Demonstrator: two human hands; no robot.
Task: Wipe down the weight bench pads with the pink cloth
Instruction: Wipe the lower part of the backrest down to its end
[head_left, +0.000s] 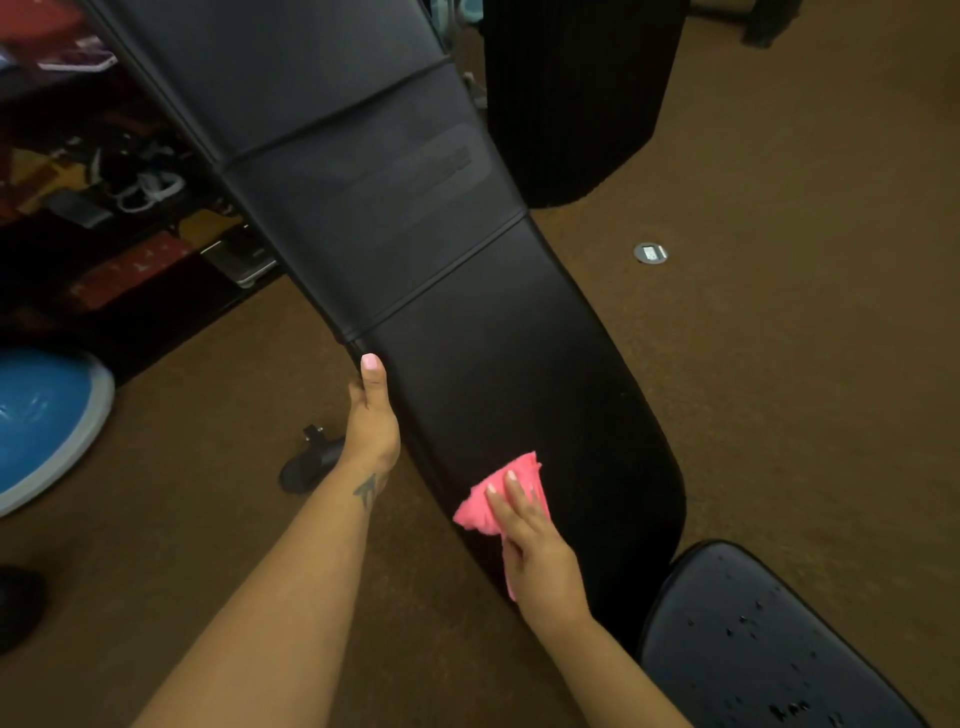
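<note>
The long black back pad (498, 374) of the weight bench ran diagonally from the upper left down toward the lower right, crossed by stitched seams. The right hand (540, 551) lay flat on the pad's lower section, near its left edge, with the pink cloth (493, 499) bunched beneath it. Its fingers (511, 501) were straight and close together, pressing the cloth against the vinyl rather than curling round it; folds of cloth showed ahead of the fingertips and along the left side of the palm. The left hand (371, 421) gripped the pad's left edge further up, just below one seam. Its thumb lay extended on the top surface, while the other fingers wrapped under the edge and were hidden, so how tightly they closed could not be told.

At the lower right, just beside the rounded end of the back pad, was the separate black seat pad (769, 639), dotted with water droplets. Brown carpet (779, 364) covered the floor, with a small round metal floor outlet (650, 253) set in it to the right of the bench. A dark ribbed cylinder (576, 98) stood beyond the pad at the top. At the left edge lay a blue balance dome (47, 421) with a grey rim, and behind it low shelves held blurred clutter.
</note>
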